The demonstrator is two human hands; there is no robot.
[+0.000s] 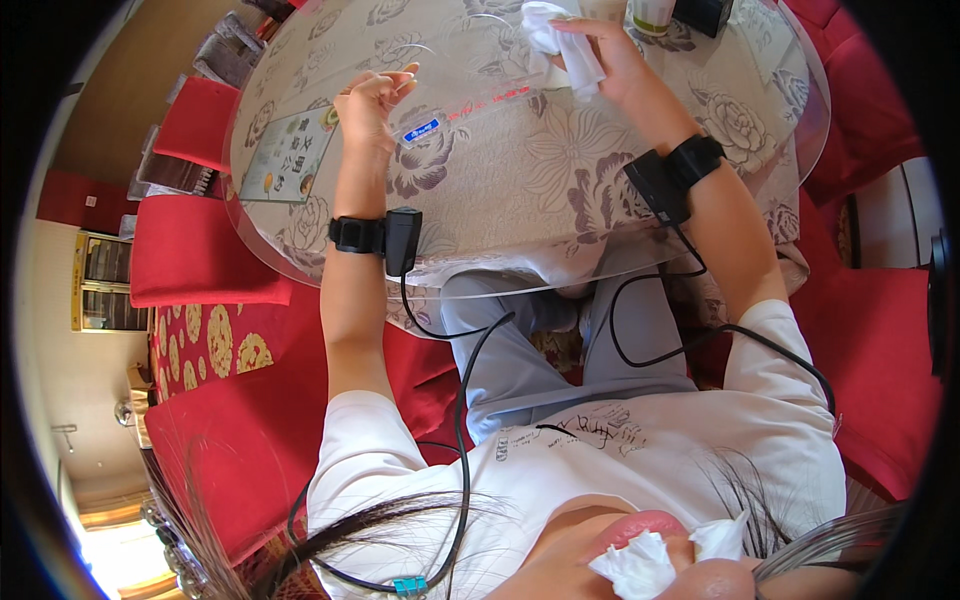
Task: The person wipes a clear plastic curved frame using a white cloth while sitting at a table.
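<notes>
Your right hand (612,62) pinches a crumpled white tissue (577,58), far right. Your left hand (372,103) curls above beige floral cloth (480,215); its grip I cannot tell

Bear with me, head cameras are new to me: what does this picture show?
There is no machine here, just a person working bare-handed. A fisheye camera on the head looks down, so straight edges bend. Black devices are strapped at both wrists. Ahead is a round table spread with patterned cloth; there you see a printed sheet, a blue label and a cup. The right hand holds white tissue. The left hand hovers, fingers bent; whether it pinches anything is unclear.
</notes>
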